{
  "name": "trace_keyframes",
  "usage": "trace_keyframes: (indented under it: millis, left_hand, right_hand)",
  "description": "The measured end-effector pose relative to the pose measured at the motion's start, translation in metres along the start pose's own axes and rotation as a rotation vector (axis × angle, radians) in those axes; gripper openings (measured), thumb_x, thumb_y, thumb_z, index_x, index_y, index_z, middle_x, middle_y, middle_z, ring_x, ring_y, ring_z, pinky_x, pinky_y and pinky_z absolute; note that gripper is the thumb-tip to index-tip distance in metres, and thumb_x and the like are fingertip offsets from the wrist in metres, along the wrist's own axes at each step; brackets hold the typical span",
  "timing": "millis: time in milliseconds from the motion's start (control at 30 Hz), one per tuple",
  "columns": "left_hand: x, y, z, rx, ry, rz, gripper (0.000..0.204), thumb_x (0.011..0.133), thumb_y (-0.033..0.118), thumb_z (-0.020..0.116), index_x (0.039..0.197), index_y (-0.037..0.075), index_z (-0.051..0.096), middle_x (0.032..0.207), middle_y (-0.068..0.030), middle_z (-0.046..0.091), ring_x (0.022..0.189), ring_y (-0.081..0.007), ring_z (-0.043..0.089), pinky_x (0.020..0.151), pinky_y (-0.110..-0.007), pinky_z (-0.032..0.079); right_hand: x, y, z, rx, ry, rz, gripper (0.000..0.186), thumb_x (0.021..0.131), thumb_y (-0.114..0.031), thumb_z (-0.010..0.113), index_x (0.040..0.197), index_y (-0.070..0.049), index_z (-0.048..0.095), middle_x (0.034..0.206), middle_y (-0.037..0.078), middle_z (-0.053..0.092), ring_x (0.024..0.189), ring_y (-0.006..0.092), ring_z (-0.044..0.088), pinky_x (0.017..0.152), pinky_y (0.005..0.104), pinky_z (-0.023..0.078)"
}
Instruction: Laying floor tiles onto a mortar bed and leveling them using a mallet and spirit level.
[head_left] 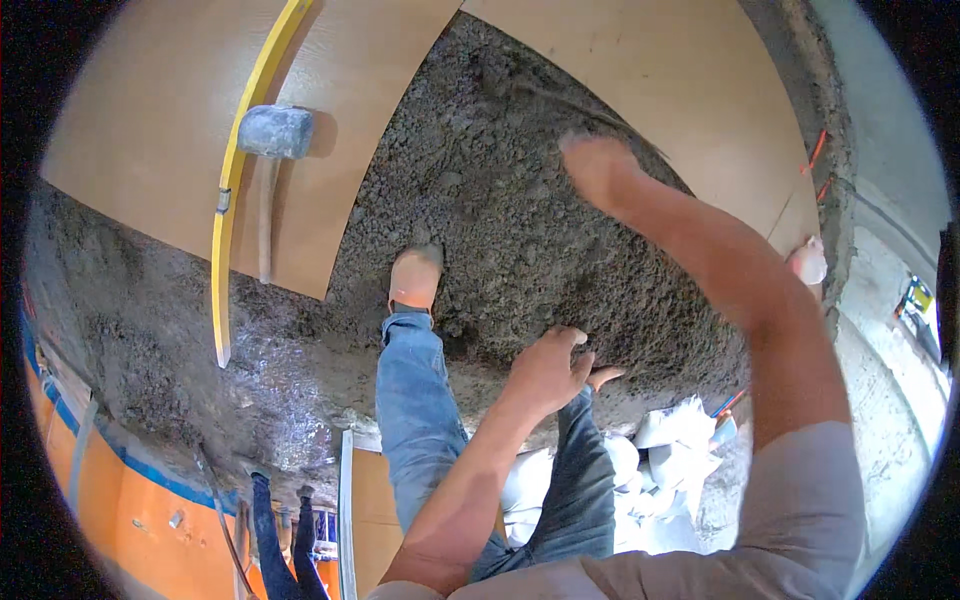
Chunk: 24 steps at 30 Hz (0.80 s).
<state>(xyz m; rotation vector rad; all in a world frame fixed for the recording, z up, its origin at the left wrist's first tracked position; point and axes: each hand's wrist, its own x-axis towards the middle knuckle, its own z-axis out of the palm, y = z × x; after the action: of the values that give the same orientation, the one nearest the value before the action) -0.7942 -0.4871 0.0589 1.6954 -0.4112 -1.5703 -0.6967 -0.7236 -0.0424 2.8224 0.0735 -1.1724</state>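
My right hand reaches out over the rough grey mortar bed, close to the edge of the large beige tile on the right. Motion smears its fingers, and a faint blurred streak runs beside them; whether they hold anything I cannot make out. In front of my right knee hangs my left hand, its fingers loosely bent and apart, with nothing in it. Dark crumbly mortar fills the gap between the right tile and the left beige tile. One of my shoes presses on the mortar near the left tile's corner.
On the left tile lie a rubber mallet and a long yellow spirit level, which overhangs the tile. White bags are piled behind me at the lower right. Another person's legs stand at the lower left.
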Motion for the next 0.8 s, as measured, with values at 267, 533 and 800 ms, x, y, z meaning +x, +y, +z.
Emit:
trace_keyframes:
  millis: [267,533,800]
  left_hand:
    - [-0.001,-0.006,0.006,0.015,-0.001,0.011,0.036,0.089,0.026,0.059,0.114,0.001,0.059,0.109,-0.0248,0.062,0.098,-0.0401,0.061,0.084,-0.046,0.050]
    - [-0.002,0.003,0.008,0.052,0.000,0.008,0.034,0.090,0.028,0.057,0.111,0.001,0.059,0.105,-0.0261,0.063,0.093,-0.0422,0.062,0.082,-0.047,0.050]
    - [-0.003,-0.003,0.003,-0.060,0.107,0.065,0.030,0.089,0.024,0.059,0.108,0.001,0.061,0.101,-0.0232,0.062,0.087,-0.0372,0.065,0.078,-0.045,0.051]
  right_hand:
    - [0.031,0.032,-0.108,0.010,-0.012,-0.144,0.022,0.077,-0.011,0.060,0.095,-0.012,0.072,0.090,0.015,0.070,0.084,0.0341,0.069,0.071,0.0456,0.056]
    - [0.024,-0.057,-0.019,0.032,-0.066,-0.244,0.024,0.076,-0.002,0.065,0.100,-0.005,0.066,0.096,0.012,0.069,0.086,0.0294,0.069,0.073,0.0420,0.057]
    - [-0.008,-0.003,-0.084,-0.005,0.075,-0.118,0.015,0.080,-0.013,0.063,0.089,-0.007,0.073,0.093,0.017,0.071,0.089,0.0318,0.070,0.070,0.0412,0.057]
